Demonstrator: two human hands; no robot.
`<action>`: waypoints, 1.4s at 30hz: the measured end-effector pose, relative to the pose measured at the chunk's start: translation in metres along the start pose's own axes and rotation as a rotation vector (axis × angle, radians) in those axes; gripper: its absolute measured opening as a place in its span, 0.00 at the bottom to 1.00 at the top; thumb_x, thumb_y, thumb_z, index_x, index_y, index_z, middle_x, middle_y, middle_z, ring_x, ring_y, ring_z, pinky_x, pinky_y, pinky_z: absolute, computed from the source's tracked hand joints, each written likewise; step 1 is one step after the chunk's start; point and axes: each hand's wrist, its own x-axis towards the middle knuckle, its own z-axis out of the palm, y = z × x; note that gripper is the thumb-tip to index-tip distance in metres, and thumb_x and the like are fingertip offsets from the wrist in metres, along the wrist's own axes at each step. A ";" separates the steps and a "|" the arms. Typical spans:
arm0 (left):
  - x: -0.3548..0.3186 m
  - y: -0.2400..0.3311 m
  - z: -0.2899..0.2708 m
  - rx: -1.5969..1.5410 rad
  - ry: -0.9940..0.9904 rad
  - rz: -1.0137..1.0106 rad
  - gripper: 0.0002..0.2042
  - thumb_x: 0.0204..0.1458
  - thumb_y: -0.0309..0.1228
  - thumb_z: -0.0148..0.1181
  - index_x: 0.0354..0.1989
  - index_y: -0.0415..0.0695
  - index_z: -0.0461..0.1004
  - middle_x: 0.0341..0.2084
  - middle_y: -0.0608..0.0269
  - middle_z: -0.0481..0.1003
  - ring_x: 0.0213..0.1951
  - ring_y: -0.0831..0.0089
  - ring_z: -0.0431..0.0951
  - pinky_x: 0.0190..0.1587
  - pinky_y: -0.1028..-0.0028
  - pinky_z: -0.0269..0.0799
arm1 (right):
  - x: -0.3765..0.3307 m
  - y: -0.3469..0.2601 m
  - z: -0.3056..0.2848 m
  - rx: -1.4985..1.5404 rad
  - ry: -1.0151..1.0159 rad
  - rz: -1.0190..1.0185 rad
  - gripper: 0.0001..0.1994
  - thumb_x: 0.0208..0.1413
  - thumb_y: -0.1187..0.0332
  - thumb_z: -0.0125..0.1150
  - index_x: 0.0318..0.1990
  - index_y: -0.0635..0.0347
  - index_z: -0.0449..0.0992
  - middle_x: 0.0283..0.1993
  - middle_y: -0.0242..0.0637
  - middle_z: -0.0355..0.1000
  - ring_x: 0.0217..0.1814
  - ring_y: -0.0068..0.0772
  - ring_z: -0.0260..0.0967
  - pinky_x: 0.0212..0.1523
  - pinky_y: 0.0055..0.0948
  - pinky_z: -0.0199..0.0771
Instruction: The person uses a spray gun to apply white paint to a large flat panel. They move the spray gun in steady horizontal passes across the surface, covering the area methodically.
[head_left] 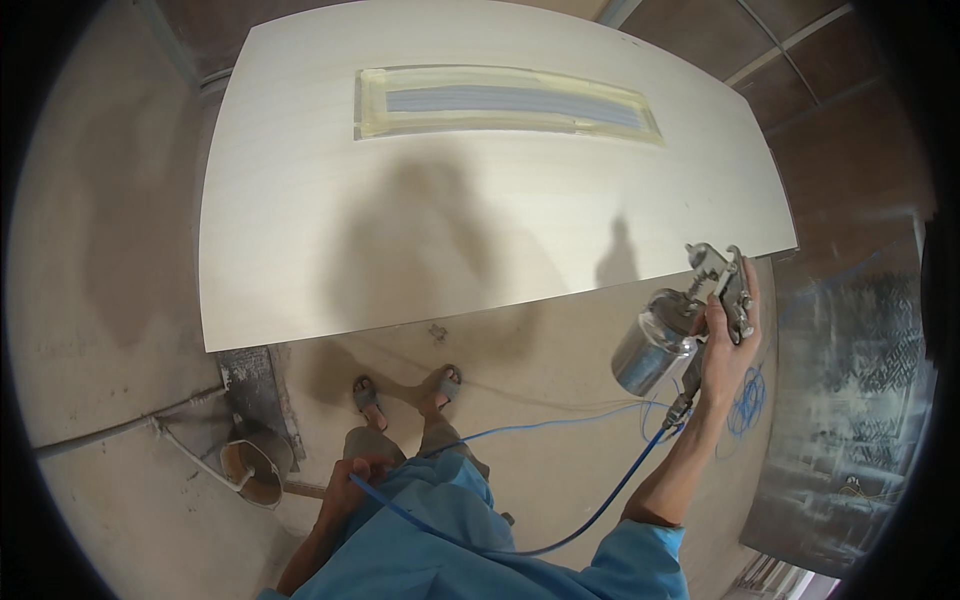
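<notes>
The spray gun (700,310), with its metal cup (650,345), was held beside the near right edge of the pale door panel (450,200). The right hand (728,345) was closed around its grip. The left hand (345,495) gripped the blue air hose (600,500) near the waist.

Count of items in view:

- One pale flat panel (480,200), laid horizontally.
- One long rectangular masked inset (505,102) in that panel.
- One spray gun (715,290), fitted with one metal cup (650,345).
- One blue air hose (560,500).
- Two hands: right hand (728,350) and left hand (350,490).
- Two feet in sandals (405,392).
- One round brown container (255,468) on the floor.
- One dark overspray-marked sheet (850,400) at the right.
</notes>
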 end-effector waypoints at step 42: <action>0.081 0.079 0.069 0.131 -0.104 0.006 0.46 0.59 0.74 0.38 0.46 0.35 0.82 0.30 0.64 0.78 0.35 0.72 0.75 0.39 0.70 0.70 | 0.121 0.092 -0.062 -0.146 0.196 -0.052 0.30 0.62 0.80 0.54 0.72 0.50 0.66 0.30 0.27 0.70 0.26 0.15 0.62 0.27 0.20 0.65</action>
